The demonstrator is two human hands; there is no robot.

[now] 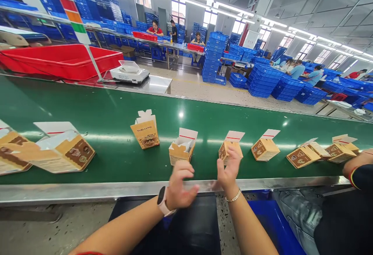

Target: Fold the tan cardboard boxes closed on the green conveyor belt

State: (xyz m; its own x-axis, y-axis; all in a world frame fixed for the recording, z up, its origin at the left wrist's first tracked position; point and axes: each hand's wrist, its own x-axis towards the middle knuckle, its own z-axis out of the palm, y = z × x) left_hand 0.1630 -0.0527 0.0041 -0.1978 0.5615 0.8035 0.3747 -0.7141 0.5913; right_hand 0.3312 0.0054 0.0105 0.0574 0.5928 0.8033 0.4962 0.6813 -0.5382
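My left hand (181, 185), with a watch on the wrist, is over the near edge of the green belt (116, 109), fingers apart and nothing in it. Just beyond it stands an open box (180, 153) with a clear bag inside and its flap up. My right hand (229, 169) has its fingers spread in front of a box (223, 151) whose top looks folded in and whose white flap stands up; whether they touch I cannot tell. Farther left an open box (146, 134) stands upright. To the right is another box (264, 149) with a raised flap.
Several more boxes (303, 156) lie to the right, near another person's hand (357, 162). At the left are large open boxes (77, 152). Beyond the belt are a red tray (96, 59) and a white scale (131, 73). A metal rail (87, 191) edges the belt.
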